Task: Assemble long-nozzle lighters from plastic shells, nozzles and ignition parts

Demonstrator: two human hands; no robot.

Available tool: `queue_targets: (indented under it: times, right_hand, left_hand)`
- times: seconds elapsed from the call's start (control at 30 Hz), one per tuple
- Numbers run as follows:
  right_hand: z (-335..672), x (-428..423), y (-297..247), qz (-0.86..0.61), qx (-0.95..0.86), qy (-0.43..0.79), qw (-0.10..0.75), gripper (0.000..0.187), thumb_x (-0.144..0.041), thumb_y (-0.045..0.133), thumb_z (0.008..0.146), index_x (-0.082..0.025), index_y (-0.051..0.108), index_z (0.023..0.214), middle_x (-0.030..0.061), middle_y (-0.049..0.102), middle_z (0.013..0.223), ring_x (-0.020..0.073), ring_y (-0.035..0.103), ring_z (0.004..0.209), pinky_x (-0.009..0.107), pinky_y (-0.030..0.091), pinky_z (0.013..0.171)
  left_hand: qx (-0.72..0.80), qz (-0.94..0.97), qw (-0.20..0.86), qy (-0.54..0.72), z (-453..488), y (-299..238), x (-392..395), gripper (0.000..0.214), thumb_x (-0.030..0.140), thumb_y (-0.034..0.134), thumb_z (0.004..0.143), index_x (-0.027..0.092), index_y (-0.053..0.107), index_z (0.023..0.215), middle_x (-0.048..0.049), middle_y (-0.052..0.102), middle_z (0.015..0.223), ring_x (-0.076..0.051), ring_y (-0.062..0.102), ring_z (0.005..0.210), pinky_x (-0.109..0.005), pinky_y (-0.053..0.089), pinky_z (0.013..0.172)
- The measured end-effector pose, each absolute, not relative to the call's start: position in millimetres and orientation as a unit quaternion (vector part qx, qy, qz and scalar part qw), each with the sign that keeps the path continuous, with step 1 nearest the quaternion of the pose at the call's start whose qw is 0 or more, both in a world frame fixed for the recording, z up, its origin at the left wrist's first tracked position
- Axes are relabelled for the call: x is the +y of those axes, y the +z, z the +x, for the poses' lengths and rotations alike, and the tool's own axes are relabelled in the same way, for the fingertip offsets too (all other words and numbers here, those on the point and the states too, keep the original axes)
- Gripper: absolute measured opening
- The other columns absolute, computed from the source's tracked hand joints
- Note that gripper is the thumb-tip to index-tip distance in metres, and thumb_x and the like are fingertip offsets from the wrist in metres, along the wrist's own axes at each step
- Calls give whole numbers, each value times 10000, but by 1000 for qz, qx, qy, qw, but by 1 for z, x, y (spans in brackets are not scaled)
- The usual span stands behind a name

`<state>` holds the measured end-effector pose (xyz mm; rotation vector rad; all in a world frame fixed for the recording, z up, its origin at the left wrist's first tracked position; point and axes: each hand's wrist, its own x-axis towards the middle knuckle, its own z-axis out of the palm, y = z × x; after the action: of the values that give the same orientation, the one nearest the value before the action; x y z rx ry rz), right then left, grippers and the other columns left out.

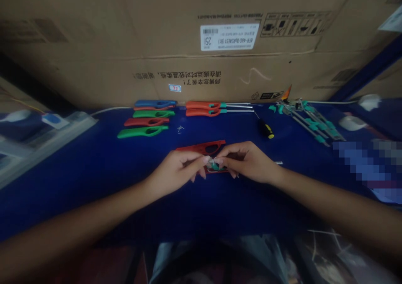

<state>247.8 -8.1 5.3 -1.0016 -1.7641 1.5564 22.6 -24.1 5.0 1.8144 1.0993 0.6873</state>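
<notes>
Left hand (176, 169): thumb and forefinger pinched shut on a small teal part (214, 166), remaining fingers curled loosely under, their tips pointing down toward the table; right hand (248, 160): thumb and forefinger likewise pinched on the same part from the opposite side, other fingers bent, tips near or on the cloth, I cannot tell which; the two hands meet fingertip to fingertip at the centre of the view, knuckles up, palms turned down and slightly inward; both forearms run in from the lower corners and converge, wrists low over the blue table (94, 162); the teal part is tiny, mostly hidden by my fingertips, with something pale or clear beside it whose shape I cannot make out; it sits just above a red handle shell (201, 147) that lies flat under my hands, long axis left to right, its finger opening visible between my two thumbs, its right portion covered by the right hand; whether the part touches the shell I cannot tell. Behind, to the left: a row of loose handle shells, blue (155, 104), green (153, 113), red (146, 122), green (143, 131); beside them two orange handles with metal rods (204, 109) lying parallel; a black and yellow screwdriver (266, 129) further right; a heap of metal rods with teal ends (309, 118) at far right; a cardboard box (188, 45) stands along the back edge.
</notes>
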Motion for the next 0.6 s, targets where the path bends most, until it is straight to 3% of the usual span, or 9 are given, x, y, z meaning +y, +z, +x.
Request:
queue_targets:
  times: [0.13,0.3,0.5,0.6]
  right_hand:
    - [249,-8,7,-388,-664,575,278,322,-453,731,849,-147,749,949,-33,605,546,75,535,460,204,450,462]
    - [253,-5,2,-396,-650,582,286,338,-463,662,904,-151,711,1024,-39,585,517,84,535,452,213,462,454]
    - [254,-6,2,-395,-652,577,295,341,-475,660,898,-150,684,996,-55,559,510,74,510,439,207,451,459]
    - [253,-7,3,-393,-649,579,299,362,-500,662,890,-150,676,983,-55,554,509,79,505,433,212,442,453]
  left_hand:
    - [442,771,344,305,16,9,-20,320,374,609,948,157,730,747,-29,664,756,-114,595,659,-205,442,579]
    - [471,764,373,233,6,15,-19,206,369,652,915,207,760,979,-19,743,840,-135,667,715,-215,488,630]
    - [444,814,314,205,5,16,-20,170,326,653,915,195,736,845,9,710,780,-99,607,622,-204,431,581]
    - [431,846,234,208,5,14,-21,168,312,633,932,208,740,852,-1,703,817,-120,613,694,-223,436,630]
